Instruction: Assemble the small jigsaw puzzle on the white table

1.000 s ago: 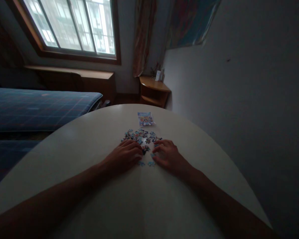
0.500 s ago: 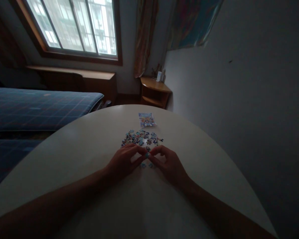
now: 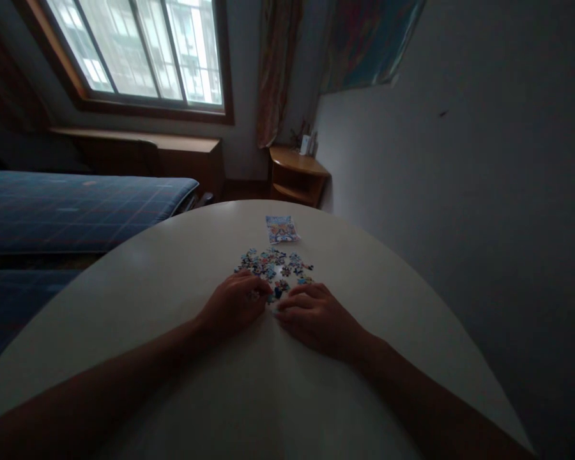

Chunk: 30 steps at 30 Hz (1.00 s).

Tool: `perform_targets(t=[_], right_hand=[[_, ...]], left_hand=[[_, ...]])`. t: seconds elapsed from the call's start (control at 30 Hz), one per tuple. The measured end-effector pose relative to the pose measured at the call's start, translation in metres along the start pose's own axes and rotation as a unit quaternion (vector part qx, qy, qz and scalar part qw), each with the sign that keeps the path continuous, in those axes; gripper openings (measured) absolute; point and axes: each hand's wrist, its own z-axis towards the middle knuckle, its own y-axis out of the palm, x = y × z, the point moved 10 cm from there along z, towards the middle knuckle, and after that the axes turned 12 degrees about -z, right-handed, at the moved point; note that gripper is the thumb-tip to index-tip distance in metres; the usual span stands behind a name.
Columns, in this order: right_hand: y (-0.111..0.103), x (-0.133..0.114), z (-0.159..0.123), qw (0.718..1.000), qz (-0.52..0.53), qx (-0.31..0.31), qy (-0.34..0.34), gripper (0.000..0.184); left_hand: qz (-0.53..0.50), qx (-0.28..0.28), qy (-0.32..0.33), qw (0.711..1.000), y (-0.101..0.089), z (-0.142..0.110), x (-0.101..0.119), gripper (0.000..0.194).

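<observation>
Puzzle pcs (image 3: 286, 271) | hands (image 3: 314, 317) nr side | tbl (image 3: 388, 281) edges well off L/R

Bare left forearm (image 3: 138, 367) and bare right forearm (image 3: 421, 390), both pretty slim and longish, narrowing down to bare wrists (image 3: 202, 324). Bare left hand (image 3: 237, 300) and bare right hand (image 3: 319, 321) have slender fingers (image 3: 301, 300), tbh it's too dim to make out finer details.

Bare hands (image 3: 236, 303) (image 3: 319, 321), curled, just apart
</observation>
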Motion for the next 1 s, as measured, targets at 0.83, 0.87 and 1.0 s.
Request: perform_targets(t=[0.83, 0.87, 1.0], right_hand=[[-0.001, 0.011, -0.002, 1.0, 0.005, -0.018, -0.022, 0.017], [-0.001, 0.011, -0.002, 1.0, 0.004, -0.017, -0.023, 0.018], [-0.004, 0.009, -0.002, 1.0, 0.003, -0.009, -0.029, 0.018]], left_hand=[[0.062, -0.082, 0.035, 0.994, 0.024, -0.006, 0.014, 0.016], [0.069, -0.081, 0.033, 0.994, 0.025, -0.006, 0.014, 0.016], [0.112, -0.069, 0.022, 0.991, 0.026, -0.008, 0.013, 0.016]])
